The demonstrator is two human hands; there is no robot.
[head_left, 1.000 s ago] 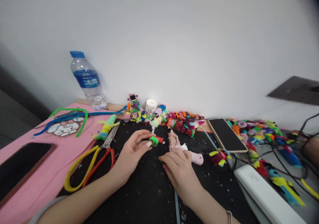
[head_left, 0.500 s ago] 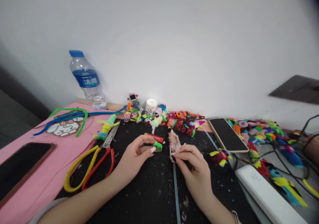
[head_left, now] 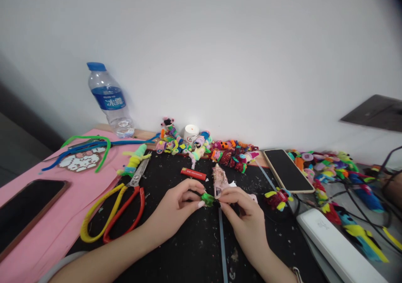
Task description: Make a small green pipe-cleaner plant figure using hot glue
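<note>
A small green fuzzy pipe-cleaner piece [head_left: 207,199] is pinched between the thumb and fingers of my left hand [head_left: 180,203]. My right hand [head_left: 243,209] closes in a pinch at the right end of this piece, its fingertips meeting it. Just behind my right fingers lies a pink glue gun [head_left: 220,178], its nozzle toward the wall and its rear partly hidden by the hand. A red tube-like stick with print [head_left: 194,174] rests on the black mat [head_left: 176,255] beyond my left fingers.
Scissors [head_left: 138,178] with yellow and red handles lie left, near a yellow-green pipe-cleaner figure [head_left: 135,161]. A bottle [head_left: 109,100] stands against the wall. Several colourful figures [head_left: 226,153] line the back. Right are a phone [head_left: 289,170], a white power bank [head_left: 336,243] and cables.
My left hand has moved right with the green piece, uncovering the red stick. My right fingers have come off the glue gun's side to the piece's end, so both hands now meet.
</note>
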